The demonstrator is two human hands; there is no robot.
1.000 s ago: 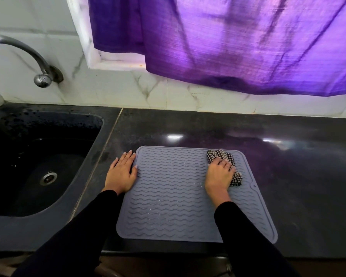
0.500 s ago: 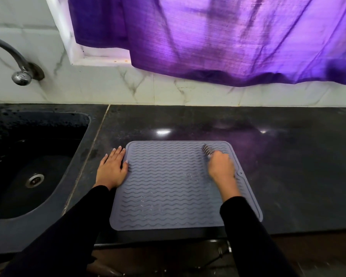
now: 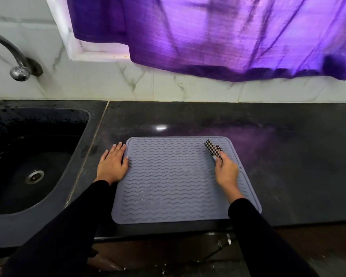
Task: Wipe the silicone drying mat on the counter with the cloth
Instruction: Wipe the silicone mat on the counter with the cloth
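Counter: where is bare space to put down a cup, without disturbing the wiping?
Bare counter lies right of the mat, and a strip runs behind it, below the tiled wall. Crowded: the left hand fills the gap toward the sink; the right hand holds the cloth.

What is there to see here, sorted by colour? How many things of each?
Grey: 1, the silicone drying mat
Black and white: 1, the checked cloth, held by the right hand
Purple: 1, the curtain
Dark: 2, the sink and the counter
Silver: 1, the tap
Total: 6 things. The left hand rests flat at the mat's edge.
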